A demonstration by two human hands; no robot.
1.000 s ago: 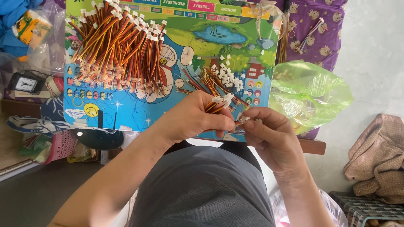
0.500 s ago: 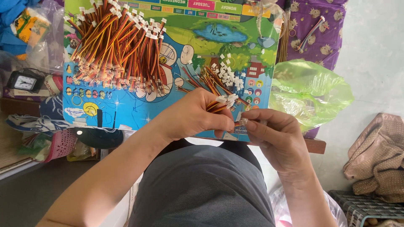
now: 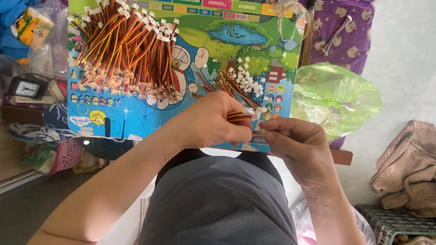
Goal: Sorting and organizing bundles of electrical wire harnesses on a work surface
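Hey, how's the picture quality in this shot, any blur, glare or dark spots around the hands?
Head view: even daylight, both hands sharp, the left hand on a small wire bundle, the right hand beside it; the floor at upper right washes out pale; the lower left corner is dim; the green plastic bag shows mild sheen.

The left hand (image 3: 213, 120) closes over a small bundle of wire leads (image 3: 243, 114), hiding most of their length; only the tips with white connectors show. What the right hand (image 3: 299, 147) pinches is too small to identify. The cartoon board (image 3: 181, 68) is cut off at the top edge, its near border covered by both hands. The wire pile (image 3: 127, 54) masks the print beneath it. The basket (image 3: 390, 224) is cropped at the bottom corner.
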